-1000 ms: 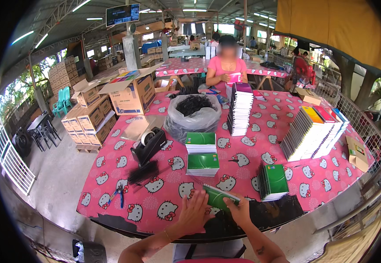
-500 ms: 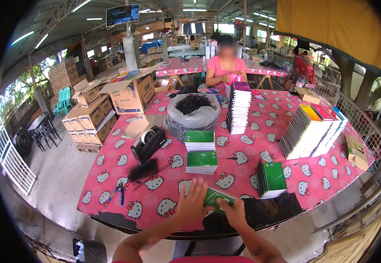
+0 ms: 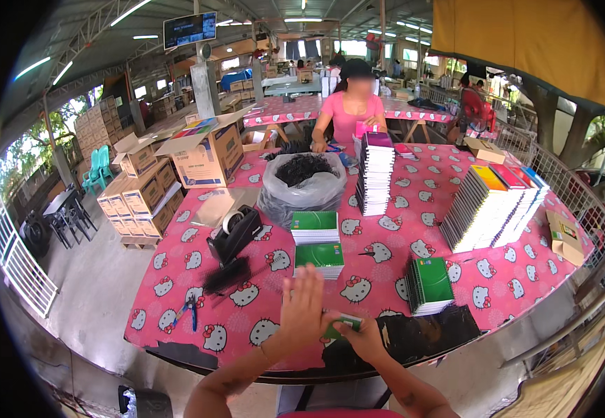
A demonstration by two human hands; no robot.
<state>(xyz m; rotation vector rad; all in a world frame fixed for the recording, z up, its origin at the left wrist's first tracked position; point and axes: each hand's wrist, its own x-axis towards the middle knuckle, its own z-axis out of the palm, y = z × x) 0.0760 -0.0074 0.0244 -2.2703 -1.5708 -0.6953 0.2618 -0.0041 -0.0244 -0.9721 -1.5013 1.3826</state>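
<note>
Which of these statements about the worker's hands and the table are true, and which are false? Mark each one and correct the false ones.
1. The right hand grips a green notebook. True.
2. The left hand is closed in a fist. False: its fingers are spread open.
3. The tape dispenser lies right of the hands. False: it lies to the left.
4. A clear bag holds black items. True.
5. The tablecloth is pink. True.

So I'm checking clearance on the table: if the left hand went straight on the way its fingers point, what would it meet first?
Probably the nearer green notebook stack, just beyond the left hand; depth is unclear.
</note>
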